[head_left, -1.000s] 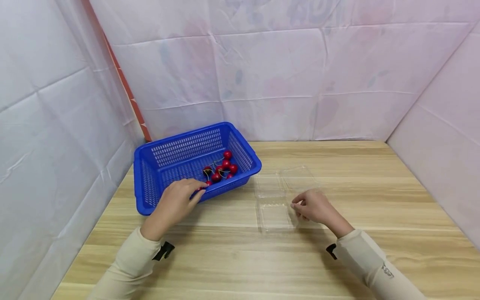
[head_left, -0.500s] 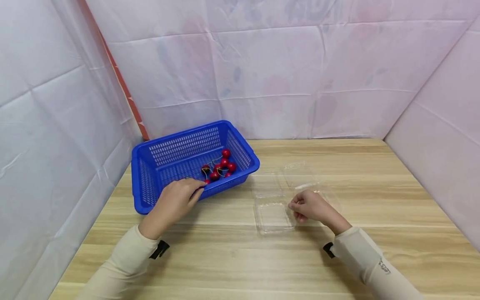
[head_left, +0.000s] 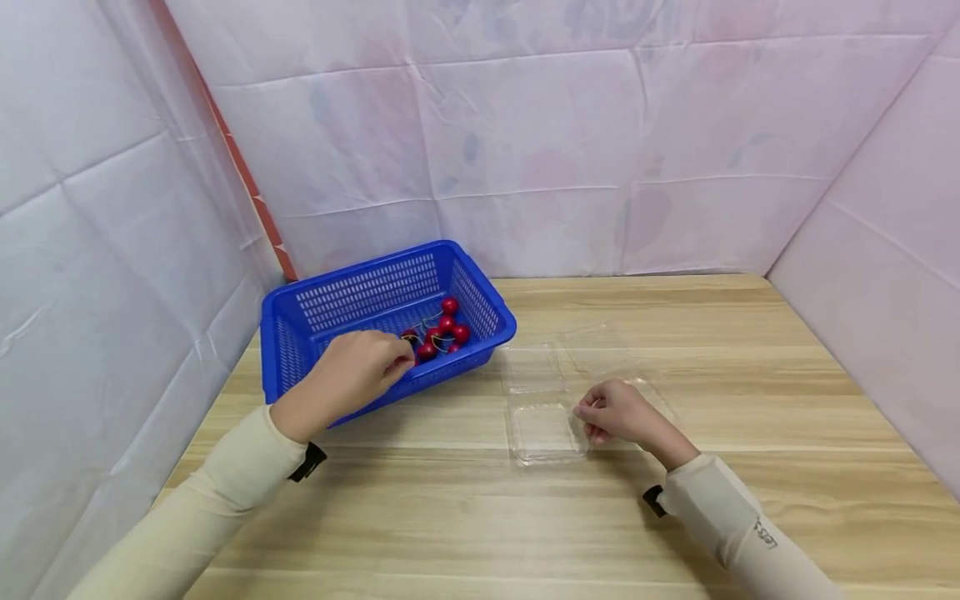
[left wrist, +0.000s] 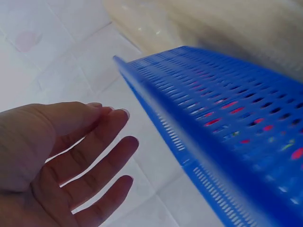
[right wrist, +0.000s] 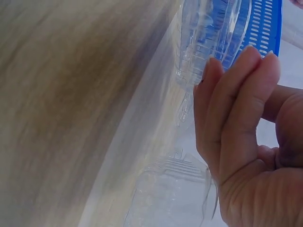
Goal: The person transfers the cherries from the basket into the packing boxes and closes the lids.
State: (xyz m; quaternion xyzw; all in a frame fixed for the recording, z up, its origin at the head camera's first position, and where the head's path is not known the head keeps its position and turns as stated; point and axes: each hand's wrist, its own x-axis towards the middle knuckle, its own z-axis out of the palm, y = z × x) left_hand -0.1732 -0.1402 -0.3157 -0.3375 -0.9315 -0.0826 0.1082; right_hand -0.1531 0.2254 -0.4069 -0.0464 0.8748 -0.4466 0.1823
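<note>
Just above the near rim of a blue basket (head_left: 420, 383), my left hand (head_left: 352, 371) hangs with thumb and index tips close together; no object shows between them. In the left wrist view the left hand's (left wrist: 80, 156) other fingers are spread and loosely bent, beside the basket wall (left wrist: 189, 104). Red cherries with stems (head_left: 447, 325) lie at the basket's right end. My right hand (head_left: 618, 412) pinches the right edge of a clear plastic box (head_left: 545, 433). Its fingers (right wrist: 244, 104) overlap clear plastic in the right wrist view, hiding the exact contact.
Further clear plastic sections (head_left: 534, 368) lie behind and to the right of the near box, faint against the wooden table (head_left: 465, 517). White patterned sheets (head_left: 525, 150) stand behind the table and on both sides.
My left hand has lifted from low at the basket's near rim to slightly above it. The right hand has stayed at the box edge. The whole head view has shifted a little.
</note>
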